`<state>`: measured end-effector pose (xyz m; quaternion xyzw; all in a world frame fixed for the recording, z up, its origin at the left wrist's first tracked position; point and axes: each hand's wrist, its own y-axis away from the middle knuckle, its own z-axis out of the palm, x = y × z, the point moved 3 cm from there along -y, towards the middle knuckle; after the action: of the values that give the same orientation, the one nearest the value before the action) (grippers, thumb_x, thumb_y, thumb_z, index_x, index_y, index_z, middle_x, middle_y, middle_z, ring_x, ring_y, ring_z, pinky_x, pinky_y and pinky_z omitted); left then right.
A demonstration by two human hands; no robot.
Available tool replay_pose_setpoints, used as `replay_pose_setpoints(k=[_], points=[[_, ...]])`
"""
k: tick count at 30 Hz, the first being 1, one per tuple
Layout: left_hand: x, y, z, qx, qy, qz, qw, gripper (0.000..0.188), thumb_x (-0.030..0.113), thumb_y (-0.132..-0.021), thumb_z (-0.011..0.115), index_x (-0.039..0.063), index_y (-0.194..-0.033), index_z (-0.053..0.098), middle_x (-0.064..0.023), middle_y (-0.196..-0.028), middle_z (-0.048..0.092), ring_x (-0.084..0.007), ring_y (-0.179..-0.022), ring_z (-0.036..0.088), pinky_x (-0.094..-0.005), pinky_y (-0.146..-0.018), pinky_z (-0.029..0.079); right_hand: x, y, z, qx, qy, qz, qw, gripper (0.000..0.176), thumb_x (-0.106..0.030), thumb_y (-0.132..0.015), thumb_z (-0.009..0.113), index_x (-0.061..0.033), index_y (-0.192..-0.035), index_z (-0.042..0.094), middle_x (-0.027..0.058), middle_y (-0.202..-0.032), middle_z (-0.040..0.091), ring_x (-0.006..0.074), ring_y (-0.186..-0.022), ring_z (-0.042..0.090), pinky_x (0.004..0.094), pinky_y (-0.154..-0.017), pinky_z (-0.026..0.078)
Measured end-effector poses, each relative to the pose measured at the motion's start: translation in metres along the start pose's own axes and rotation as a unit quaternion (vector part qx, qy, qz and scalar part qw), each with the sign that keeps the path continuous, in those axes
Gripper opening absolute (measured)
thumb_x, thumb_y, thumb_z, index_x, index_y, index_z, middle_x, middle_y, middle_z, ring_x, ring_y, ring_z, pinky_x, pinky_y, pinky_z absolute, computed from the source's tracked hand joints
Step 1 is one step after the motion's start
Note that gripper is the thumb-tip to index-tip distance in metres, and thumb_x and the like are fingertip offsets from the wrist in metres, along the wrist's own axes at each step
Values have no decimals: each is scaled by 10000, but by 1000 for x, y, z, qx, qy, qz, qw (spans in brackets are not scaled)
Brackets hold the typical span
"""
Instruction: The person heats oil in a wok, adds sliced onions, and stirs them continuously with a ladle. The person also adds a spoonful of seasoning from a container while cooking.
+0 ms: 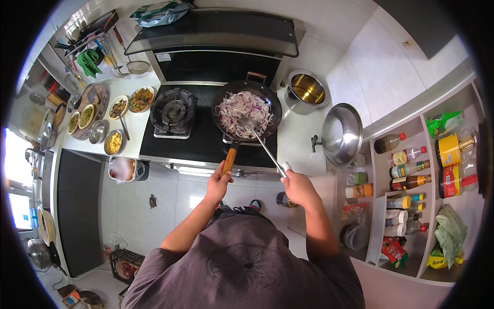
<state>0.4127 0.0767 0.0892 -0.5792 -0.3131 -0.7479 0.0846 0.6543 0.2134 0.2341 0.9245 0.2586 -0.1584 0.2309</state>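
Note:
A dark wok (227, 89) sits on the right burner, filled with sliced purple onions (247, 110). My left hand (218, 181) grips the wok's wooden handle (229, 160), which points toward me. In my right hand (299, 187) is the long shaft of a metal cooking spatula or ladle (269, 151). Its head rests among the onions near the wok's front side and is partly covered by them. A second, smaller handle (257, 75) stands on the wok's far rim.
Left of the wok is a bare gas burner (173, 110). A deep steel pot (307, 92) and a steel basin (342, 134) stand on the right. Bowls of cut food (141, 99) crowd the left counter. Bottles (409, 172) fill the right-hand shelves. A turtle-shaped thing (153, 201) lies on the floor.

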Motion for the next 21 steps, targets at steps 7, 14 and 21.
replay_pose_setpoints(k=[7,14,21], points=[[1,0,-4,-5,-22,-20,1000,629,151,-1034,617,39,-1608,386,-25,-1098,679,-95,-834,636,-253,-800,484,-10,19,-19,25,12,-14,1000,269,-222,-1018,574,33,-1094,620,274,-923,697,485,-907,665,568,-809,503],[4,4,-1,-1,-30,-32,999,622,171,-1040,613,68,-1613,393,-5,-1053,664,-75,-832,618,-236,-763,444,7,-51,5,81,6,29,996,319,-251,-1032,565,25,-1182,620,288,-967,719,496,-954,684,566,-853,537],[0,0,0,-3,-7,-9,1000,613,171,-1039,613,64,-1606,405,-8,-1040,669,-78,-833,620,-236,-771,446,-9,-79,35,49,-62,17,997,335,-242,-1044,542,26,-1234,607,297,-1018,712,492,-985,681,568,-856,533]])
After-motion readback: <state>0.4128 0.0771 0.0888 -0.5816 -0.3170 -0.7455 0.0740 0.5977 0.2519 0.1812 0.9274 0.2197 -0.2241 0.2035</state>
